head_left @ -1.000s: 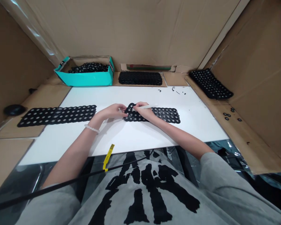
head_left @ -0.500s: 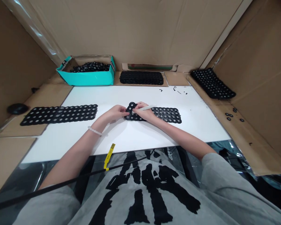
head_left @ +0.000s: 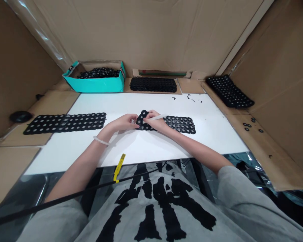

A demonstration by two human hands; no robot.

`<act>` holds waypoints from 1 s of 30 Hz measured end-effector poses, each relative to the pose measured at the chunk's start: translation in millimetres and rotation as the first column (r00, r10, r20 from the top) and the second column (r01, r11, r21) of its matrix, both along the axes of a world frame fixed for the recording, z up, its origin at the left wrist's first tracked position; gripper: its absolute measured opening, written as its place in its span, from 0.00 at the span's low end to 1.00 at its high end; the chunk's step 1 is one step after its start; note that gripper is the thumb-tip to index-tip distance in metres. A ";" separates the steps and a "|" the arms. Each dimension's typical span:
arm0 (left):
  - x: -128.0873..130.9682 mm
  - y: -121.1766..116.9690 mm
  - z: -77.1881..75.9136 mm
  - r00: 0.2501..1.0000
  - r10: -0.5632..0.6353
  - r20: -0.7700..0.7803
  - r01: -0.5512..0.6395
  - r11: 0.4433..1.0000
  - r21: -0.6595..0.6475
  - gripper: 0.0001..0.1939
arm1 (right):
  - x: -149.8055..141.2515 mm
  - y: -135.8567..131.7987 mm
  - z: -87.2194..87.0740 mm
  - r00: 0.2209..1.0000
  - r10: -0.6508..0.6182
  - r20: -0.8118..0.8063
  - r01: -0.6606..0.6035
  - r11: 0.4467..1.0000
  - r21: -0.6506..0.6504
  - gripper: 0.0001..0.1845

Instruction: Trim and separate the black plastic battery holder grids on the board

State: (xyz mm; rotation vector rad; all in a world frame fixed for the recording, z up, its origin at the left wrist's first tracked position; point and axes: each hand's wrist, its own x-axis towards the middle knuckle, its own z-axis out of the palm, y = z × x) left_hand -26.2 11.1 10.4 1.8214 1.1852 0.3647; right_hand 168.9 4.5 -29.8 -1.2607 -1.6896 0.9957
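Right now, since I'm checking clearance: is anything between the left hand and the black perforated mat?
Nothing visible: the left hand is against the black perforated mat at its edge, and the right hand holds a white stylus over the mat.

My left hand [head_left: 121, 122] and right hand [head_left: 158, 125] can pass forward over the white table [head_left: 146, 107]. A long black perforated strip [head_left: 64, 123] lies to the left, and a teal cardboard box [head_left: 96, 86], a black perforated block [head_left: 153, 84] and a tan cardboard wall [head_left: 151, 33] stop me beyond.

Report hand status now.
Left hand at raised end of black perforated mat. Right hand on it, holding white stick. Second mat off to the left, not touching.
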 end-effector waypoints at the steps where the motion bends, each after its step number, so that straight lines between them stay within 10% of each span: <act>1: -0.2 0.0 -0.9 1.000 -0.011 0.001 0.011 1.000 0.000 0.19 | 0.2 -0.3 0.2 1.000 -0.003 -0.008 0.003 1.000 -0.017 0.09; 21: 0.0 -3.3 -2.3 0.991 0.121 0.055 -0.110 0.979 -0.173 0.18 | -1.3 -6.2 4.0 1.000 -0.001 -0.010 0.000 0.998 -0.061 0.09; 30: 4.2 -1.6 -5.4 0.944 0.287 0.161 -0.230 0.926 -0.299 0.16 | -9.3 -9.5 -5.6 0.996 0.035 0.078 -0.045 0.990 0.133 0.09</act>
